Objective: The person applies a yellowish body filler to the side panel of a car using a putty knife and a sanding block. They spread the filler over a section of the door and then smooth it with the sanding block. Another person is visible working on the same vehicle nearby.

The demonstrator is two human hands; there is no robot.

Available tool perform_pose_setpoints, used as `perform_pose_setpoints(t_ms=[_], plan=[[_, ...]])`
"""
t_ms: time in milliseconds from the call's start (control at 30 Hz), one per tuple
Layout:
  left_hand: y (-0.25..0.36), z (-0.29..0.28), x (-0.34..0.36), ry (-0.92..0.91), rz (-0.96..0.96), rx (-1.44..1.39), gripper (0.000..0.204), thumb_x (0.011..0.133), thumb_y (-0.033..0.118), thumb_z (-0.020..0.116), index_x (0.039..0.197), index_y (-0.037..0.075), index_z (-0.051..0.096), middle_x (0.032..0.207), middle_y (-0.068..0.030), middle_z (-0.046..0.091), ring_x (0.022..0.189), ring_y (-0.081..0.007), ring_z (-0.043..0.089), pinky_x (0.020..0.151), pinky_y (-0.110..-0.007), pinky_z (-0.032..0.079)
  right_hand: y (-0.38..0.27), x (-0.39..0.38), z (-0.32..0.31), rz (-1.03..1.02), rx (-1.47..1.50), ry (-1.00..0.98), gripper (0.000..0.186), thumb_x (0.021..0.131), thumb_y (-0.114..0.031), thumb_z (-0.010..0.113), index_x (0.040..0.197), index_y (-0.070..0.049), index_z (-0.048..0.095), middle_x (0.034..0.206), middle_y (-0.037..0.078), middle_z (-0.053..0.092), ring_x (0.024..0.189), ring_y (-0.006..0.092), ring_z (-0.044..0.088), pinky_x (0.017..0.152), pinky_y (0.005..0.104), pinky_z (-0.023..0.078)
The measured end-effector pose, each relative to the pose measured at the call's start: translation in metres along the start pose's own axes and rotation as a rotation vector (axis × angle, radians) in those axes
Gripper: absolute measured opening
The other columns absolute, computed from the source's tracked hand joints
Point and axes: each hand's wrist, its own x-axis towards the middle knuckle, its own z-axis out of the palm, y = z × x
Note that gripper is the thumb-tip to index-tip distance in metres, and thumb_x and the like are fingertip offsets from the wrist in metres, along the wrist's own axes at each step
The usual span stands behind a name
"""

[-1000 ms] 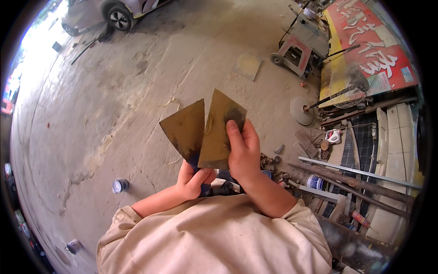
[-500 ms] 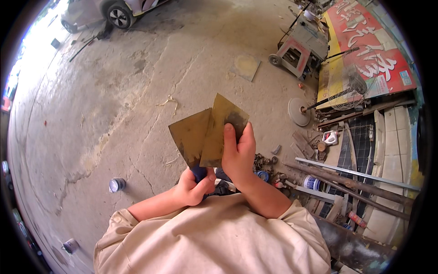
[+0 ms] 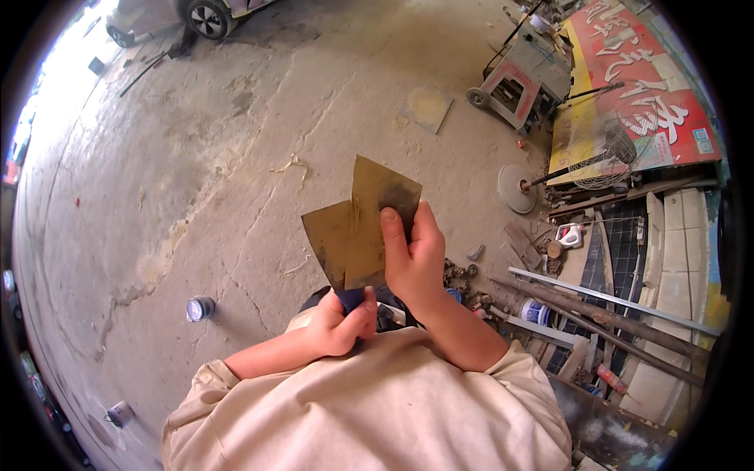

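My left hand [image 3: 339, 326] is closed round the dark blue handle [image 3: 350, 299] of a putty knife, whose wide blade [image 3: 327, 235] points up and away from me. My right hand [image 3: 416, 255] grips a flat rectangular spreader plate [image 3: 369, 200], thumb on top and fingers behind it. Brownish-yellow smears cover both faces, and a dark patch shows near my right thumb. The plate's left edge touches and overlaps the knife blade, with a small ridge of paste along the line between them.
A wheeled machine [image 3: 522, 82] and a fan [image 3: 601, 157] stand at the right, by a red and yellow signboard [image 3: 620, 86]. Pipes [image 3: 613, 314] and scrap lie nearer. Cans [image 3: 200, 308] stand on the cracked concrete at left. A smeared flat board [image 3: 428, 108] lies ahead; a car [image 3: 208, 17] is parked far left.
The plate in my right hand has shifted left and tilted leftward across the knife blade. The putty knife has turned and dropped slightly. Both hands keep their holds.
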Motion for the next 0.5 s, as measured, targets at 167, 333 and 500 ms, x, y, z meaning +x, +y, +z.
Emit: perform_pose_setpoints(t_ms=[167,333,500], plan=[[-0.009,-0.010,0.003,-0.100,0.167,-0.197,0.019,0.101,0.017,0.038,0.087,0.003,0.042,0.075,-0.0045,0.047,0.058,-0.0112,0.047,0.056,-0.028,0.045,-0.003,0.007,-0.008,0.008,0.236,0.028,0.019,0.097,-0.019,0.054,0.095,-0.001,0.049,0.078,0.003,0.059,0.067,0.0048,0.050,0.054,0.0229,0.041],[0.000,0.000,0.009,0.026,0.152,0.015,0.017,0.100,0.013,0.036,0.088,0.003,0.043,0.075,-0.0042,0.047,0.060,-0.0111,0.050,0.059,-0.029,0.047,-0.011,0.002,-0.014,-0.025,0.187,0.052,0.021,0.095,-0.018,0.058,0.100,0.000,0.048,0.083,0.006,0.061,0.071,0.0074,0.054,0.057,0.0250,0.044],[0.007,-0.005,0.003,0.011,0.016,0.037,0.011,0.098,0.007,0.039,0.088,0.005,0.044,0.073,-0.0015,0.047,0.056,-0.0086,0.044,0.052,-0.026,0.042,-0.014,0.000,-0.017,-0.120,0.019,0.101,0.026,0.093,-0.017,0.061,0.099,0.003,0.046,0.081,0.011,0.063,0.070,0.0128,0.059,0.058,0.0291,0.047]])
